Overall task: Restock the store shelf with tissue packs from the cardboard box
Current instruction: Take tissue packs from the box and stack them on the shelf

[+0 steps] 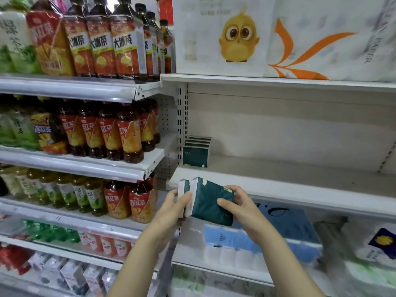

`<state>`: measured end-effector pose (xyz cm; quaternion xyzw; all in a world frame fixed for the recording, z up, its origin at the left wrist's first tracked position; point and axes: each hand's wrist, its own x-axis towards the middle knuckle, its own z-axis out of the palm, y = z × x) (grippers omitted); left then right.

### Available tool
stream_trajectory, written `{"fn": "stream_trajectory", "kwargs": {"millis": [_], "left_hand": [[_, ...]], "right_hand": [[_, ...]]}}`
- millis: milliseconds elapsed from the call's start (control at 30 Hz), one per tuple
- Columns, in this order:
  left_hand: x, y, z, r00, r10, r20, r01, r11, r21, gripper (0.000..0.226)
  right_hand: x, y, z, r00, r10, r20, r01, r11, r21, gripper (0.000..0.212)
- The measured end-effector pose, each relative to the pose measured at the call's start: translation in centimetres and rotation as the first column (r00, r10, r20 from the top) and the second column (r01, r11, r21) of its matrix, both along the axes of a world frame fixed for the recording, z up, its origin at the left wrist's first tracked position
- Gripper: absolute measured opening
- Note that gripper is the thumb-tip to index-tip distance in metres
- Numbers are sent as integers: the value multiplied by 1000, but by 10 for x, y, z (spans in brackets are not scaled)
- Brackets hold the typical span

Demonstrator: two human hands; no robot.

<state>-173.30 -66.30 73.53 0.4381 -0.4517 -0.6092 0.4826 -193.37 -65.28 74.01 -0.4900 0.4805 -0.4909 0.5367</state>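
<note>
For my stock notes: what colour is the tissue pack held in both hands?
The tissue pack is dark green with a white end; head view.

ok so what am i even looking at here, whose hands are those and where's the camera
There is no machine here: a person is working with bare hands. The one picture comes from a camera worn on their head, looking forward and down. The left hand and right hand together grip dark green tissue packs just in front of a white shelf. At the shelf's left end stands a short row of matching packs. Tea bottles fill the shelves to the left, and big bags of paper goods sit on the shelf above. The cardboard box is out of view.
</note>
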Motion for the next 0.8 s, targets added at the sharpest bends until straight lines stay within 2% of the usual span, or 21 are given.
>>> {"fn": "stream_trajectory", "kwargs": {"millis": [100, 200, 367, 500, 567, 667, 733, 800], "left_hand": [[2, -15, 0, 996, 17, -86, -16, 1000, 13, 31], [8, -37, -2, 995, 39, -96, -39, 999, 9, 30], [17, -83, -8, 992, 30, -124, -31, 999, -9, 21], [20, -118, -5, 985, 30, -169, -35, 999, -31, 42], [22, -136, -6, 992, 41, -120, -49, 997, -59, 41], [26, -165, -9, 994, 106, 22, -103, 991, -89, 26], [28, -180, -11, 989, 134, 55, -130, 989, -77, 20], [29, -192, -15, 986, 146, 83, -143, 989, -42, 26]], "right_hand": [[1, -14, -2, 999, -37, -32, 37, 999, -8, 31], [4, -32, -6, 991, -124, -42, 123, 992, -33, 34], [6, -72, -7, 950, -280, 141, 284, 959, -8, 32], [9, -103, -1, 936, -271, 225, 279, 960, -3, 50], [14, -120, 3, 930, -271, 249, 281, 960, -7, 49], [20, -146, 6, 917, -281, 283, 292, 956, 3, 40], [21, -160, 3, 892, -306, 333, 317, 948, 21, 39], [21, -171, -1, 869, -342, 357, 353, 935, 35, 44]]}}
